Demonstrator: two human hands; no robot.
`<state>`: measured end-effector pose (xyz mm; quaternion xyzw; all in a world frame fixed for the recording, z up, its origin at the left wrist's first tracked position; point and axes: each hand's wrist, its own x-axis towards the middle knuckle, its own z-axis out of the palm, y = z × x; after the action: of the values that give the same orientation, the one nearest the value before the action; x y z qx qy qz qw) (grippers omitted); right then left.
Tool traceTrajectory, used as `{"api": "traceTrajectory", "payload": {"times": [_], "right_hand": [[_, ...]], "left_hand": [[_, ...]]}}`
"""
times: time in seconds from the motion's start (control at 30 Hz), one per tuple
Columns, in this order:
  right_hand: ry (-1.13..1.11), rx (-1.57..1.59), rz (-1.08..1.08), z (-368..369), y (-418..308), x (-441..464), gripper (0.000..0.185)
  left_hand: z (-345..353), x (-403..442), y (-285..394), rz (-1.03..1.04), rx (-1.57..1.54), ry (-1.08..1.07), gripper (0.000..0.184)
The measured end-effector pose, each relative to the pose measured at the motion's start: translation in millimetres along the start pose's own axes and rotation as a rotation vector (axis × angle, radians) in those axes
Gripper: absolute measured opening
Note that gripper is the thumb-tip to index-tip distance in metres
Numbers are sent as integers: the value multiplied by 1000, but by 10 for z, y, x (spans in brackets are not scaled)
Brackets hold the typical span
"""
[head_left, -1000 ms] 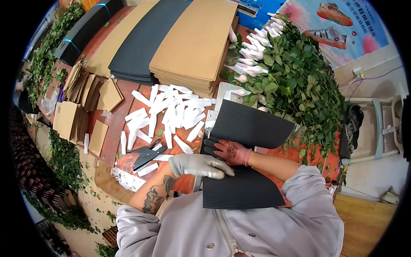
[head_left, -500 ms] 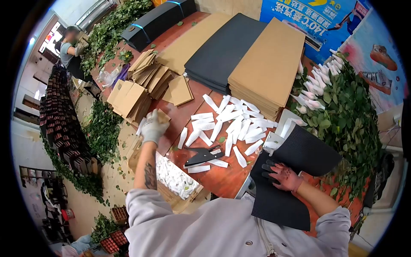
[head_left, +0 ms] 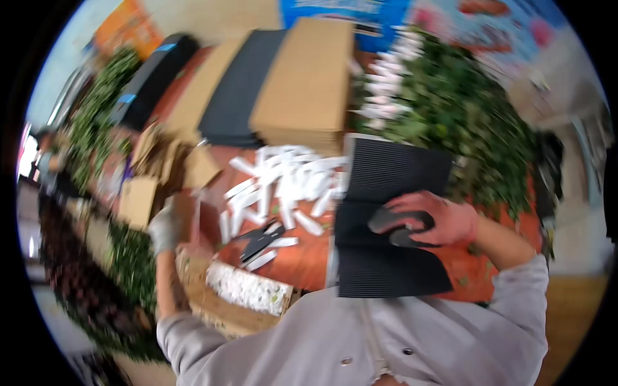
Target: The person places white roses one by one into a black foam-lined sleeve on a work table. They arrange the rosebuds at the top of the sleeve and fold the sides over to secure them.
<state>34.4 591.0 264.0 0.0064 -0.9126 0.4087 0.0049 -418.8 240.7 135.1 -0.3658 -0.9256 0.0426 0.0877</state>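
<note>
My right hand (head_left: 428, 220), in a pinkish-red glove with dark fingertips, is over the black corrugated sheet (head_left: 386, 276). Its fingers are curved and apart from the thumb, with nothing seen between them. The sheet lies at the table's near edge, with a crease across its middle. At the left, my left hand (head_left: 165, 230) wears a whitish glove and touches a small brown cardboard piece (head_left: 185, 215). Blur hides whether its fingers grip the piece. Between the hands lie a black stapler (head_left: 259, 243) and a heap of narrow white sleeves (head_left: 299, 177).
Large brown cardboard sheets (head_left: 309, 83) and dark sheets (head_left: 241, 90) are stacked at the back. Small cardboard pieces (head_left: 138, 201) stand at the left. White-wrapped flower buds (head_left: 386, 83) with leafy stems (head_left: 470, 135) lie right. A box (head_left: 193, 276) holds white bits. Another person (head_left: 48, 154) stands far left.
The view has swung left-to-right and blurred. My right hand has gone from lying flat on the black sheet to curved fingers over it. My left hand stays by the small cardboard piece.
</note>
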Motion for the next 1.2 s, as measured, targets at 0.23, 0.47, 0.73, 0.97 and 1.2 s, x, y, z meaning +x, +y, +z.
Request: {"api": "traceTrajectory", "payload": {"times": [0.23,0.47,0.73,0.97,1.2], "right_hand": [[307,256,114,86,-449,308,49],[-118,899,660,-446,-299,-330,42],[-40,1381,932,734,1051,-363,24],[-20,1449,966,1263,931,-453,26],[267,696,736,1656,1676,-268,17]], "left_hand": [[-1571,-454,2051,398,-1376,640,49],[-1296,-420,2328,646,-1482,-639,49],[-278,-886,2892,765,-1300,-787,41],[67,-1289,2768,775,-1256,-748,34],[93,-1206,2815,745,-1134,-643,36]]}}
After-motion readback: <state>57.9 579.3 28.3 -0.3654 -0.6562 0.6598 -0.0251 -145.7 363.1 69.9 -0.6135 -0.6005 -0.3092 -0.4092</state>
